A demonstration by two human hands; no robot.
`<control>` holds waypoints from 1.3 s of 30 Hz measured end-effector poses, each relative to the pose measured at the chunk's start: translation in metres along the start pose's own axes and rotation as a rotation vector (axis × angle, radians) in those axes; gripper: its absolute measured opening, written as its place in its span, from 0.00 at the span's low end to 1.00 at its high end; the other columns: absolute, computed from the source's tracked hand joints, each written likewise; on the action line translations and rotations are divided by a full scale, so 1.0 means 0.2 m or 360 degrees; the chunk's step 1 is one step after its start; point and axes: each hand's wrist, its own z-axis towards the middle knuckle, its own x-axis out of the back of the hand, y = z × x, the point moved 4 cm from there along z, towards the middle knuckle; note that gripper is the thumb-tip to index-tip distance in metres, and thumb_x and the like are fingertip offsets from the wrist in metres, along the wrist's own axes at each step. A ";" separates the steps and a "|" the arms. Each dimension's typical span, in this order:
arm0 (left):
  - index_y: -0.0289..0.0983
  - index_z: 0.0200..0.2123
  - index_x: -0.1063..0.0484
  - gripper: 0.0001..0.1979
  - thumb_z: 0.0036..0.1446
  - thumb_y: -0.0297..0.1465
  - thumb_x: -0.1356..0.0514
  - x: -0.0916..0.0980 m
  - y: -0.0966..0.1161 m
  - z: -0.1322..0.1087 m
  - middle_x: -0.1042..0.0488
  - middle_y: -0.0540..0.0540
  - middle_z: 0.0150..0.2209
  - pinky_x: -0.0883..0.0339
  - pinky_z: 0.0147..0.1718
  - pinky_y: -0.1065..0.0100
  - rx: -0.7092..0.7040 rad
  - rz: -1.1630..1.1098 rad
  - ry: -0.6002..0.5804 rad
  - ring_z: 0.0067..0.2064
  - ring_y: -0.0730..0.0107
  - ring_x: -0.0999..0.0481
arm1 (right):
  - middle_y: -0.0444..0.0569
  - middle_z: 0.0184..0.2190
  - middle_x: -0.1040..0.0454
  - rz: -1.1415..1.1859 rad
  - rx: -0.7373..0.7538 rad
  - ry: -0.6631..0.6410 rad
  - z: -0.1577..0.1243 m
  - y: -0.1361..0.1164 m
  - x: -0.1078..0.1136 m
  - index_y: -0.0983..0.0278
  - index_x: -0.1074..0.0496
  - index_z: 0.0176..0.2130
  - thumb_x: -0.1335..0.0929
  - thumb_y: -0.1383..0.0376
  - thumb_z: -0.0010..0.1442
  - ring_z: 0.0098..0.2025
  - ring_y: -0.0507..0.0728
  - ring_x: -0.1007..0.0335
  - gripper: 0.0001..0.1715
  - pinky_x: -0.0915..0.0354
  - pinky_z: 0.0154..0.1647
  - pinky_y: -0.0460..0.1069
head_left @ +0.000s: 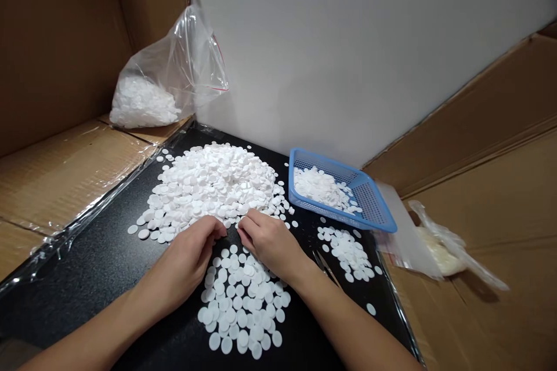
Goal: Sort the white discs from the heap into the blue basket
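Observation:
A large heap of small round white discs (217, 179) covers the far middle of the black tabletop. At its near edge, my left hand (195, 246) is closed, with the fingers curled inward and the fingertips by a few discs. Just to the right, my right hand (270, 243) is also closed, thumb and fingers drawn together, a small gap from the left. Whatever either hand pinches is hidden by the fingers. Below both wrists lies a looser spread of white discs (243, 307), mostly in a thin layer.
A blue plastic basket (383, 211) at the right holds more discs. Beside it lie a small disc pile (348, 252) and tweezers (325, 266), partly behind my right forearm. A clear bag (145, 101) of white pieces stands back left. Another bag (441, 252) rests on cardboard at the right.

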 end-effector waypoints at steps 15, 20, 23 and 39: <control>0.38 0.52 0.25 0.20 0.63 0.20 0.49 -0.07 0.03 0.01 0.25 0.40 0.54 0.28 0.48 0.53 -0.0380 0.0451 -0.0116 0.52 0.54 0.29 | 0.45 0.33 0.26 0.0459 -0.0429 -0.0004 -0.05 0.13 0.09 0.62 0.30 0.34 0.29 0.72 0.61 0.33 0.54 0.30 0.07 0.36 0.33 0.47; 0.38 0.54 0.26 0.20 0.64 0.21 0.50 -0.07 0.03 -0.01 0.24 0.41 0.52 0.28 0.47 0.55 -0.0450 0.0471 -0.0123 0.50 0.55 0.28 | 0.48 0.34 0.26 0.0156 -0.0250 0.0041 -0.04 0.10 0.04 0.62 0.29 0.35 0.32 0.69 0.65 0.33 0.55 0.29 0.05 0.36 0.32 0.48; 0.40 0.53 0.28 0.18 0.66 0.24 0.50 -0.07 0.01 -0.01 0.24 0.43 0.50 0.29 0.48 0.56 -0.0423 0.0385 -0.0065 0.50 0.57 0.28 | 0.48 0.32 0.27 0.0113 -0.0213 0.0053 -0.03 0.09 0.04 0.63 0.29 0.33 0.34 0.71 0.65 0.31 0.54 0.30 0.08 0.37 0.30 0.47; 0.37 0.28 0.27 0.16 0.65 0.25 0.50 -0.11 -0.01 0.18 0.32 0.47 0.31 0.38 0.26 0.68 -0.0394 0.0631 -0.0258 0.28 0.67 0.31 | 0.42 0.28 0.29 0.0580 -0.0621 -0.0018 -0.05 0.18 0.11 0.61 0.28 0.33 0.29 0.73 0.58 0.30 0.53 0.33 0.07 0.38 0.32 0.47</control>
